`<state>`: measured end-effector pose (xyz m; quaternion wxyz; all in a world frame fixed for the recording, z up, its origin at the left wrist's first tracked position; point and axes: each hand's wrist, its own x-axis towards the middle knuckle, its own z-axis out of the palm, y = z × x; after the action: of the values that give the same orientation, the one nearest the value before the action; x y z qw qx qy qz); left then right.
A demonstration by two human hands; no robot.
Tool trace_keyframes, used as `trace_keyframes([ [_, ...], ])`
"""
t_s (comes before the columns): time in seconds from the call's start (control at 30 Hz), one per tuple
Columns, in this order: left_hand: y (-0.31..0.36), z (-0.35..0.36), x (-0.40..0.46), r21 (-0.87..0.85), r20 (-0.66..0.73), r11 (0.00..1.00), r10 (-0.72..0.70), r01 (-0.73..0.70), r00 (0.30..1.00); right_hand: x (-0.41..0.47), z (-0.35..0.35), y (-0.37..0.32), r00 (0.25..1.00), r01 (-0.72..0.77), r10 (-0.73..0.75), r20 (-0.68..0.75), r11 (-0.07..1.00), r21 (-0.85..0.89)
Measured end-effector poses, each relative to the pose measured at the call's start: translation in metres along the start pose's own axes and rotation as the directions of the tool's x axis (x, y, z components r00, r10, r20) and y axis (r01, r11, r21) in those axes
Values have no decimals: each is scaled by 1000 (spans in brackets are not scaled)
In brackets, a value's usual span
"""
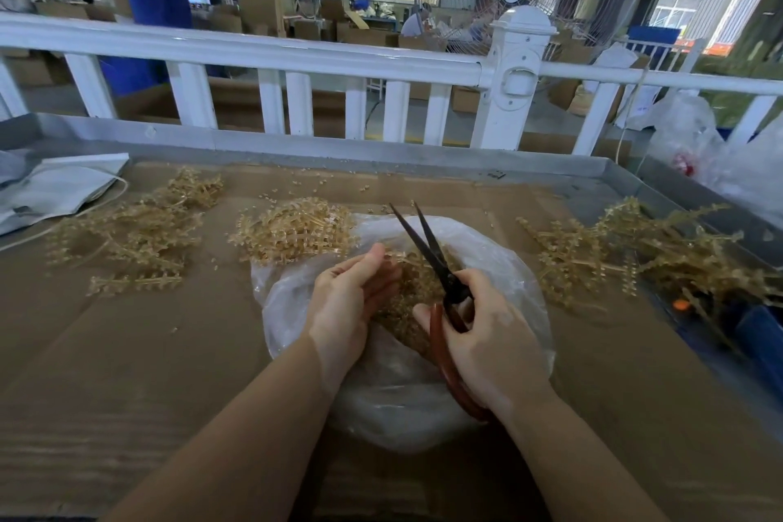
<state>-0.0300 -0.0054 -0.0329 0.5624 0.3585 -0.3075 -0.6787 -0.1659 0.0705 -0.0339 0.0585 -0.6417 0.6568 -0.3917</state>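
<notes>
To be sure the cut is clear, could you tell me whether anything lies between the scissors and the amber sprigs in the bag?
Nothing visible does. The scissors, gripped by the right hand, point open over the sprigs in the clear bag. The left hand touches the heap's left side, clear of the blades.

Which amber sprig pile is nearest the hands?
The pile on the bag, between left hand and right hand; left pile, centre pile and right pile lie farther off.
</notes>
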Motion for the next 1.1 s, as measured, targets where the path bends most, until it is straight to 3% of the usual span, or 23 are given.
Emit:
trace_keyframes([
  [0.27, 4, 1, 4, -69, -47, 997, -47, 44, 998, -5, -11, -2, 994, -46, 45, 102, 999, 6],
  [0.53, 10, 0, 4, -18, -13, 993, -117, 116, 993, -3, -19, -9, 979, -129, 117, 166, 990, 62],
  [0.67, 13, 4, 2, 27, -28, 997, -69, 69, 997, -1, -27, -12, 972, -146, 126, 197, 986, 86],
  [0.8, 15, 7, 4, -85, -56, 996, -19, 14, 998, 1, -35, -15, 954, -166, 139, 267, 983, 81],
  [1.1, 16, 10, 5, -283, -51, 958, -63, 47, 997, 1, -36, -24, 931, -132, 138, 339, 990, -42],
])
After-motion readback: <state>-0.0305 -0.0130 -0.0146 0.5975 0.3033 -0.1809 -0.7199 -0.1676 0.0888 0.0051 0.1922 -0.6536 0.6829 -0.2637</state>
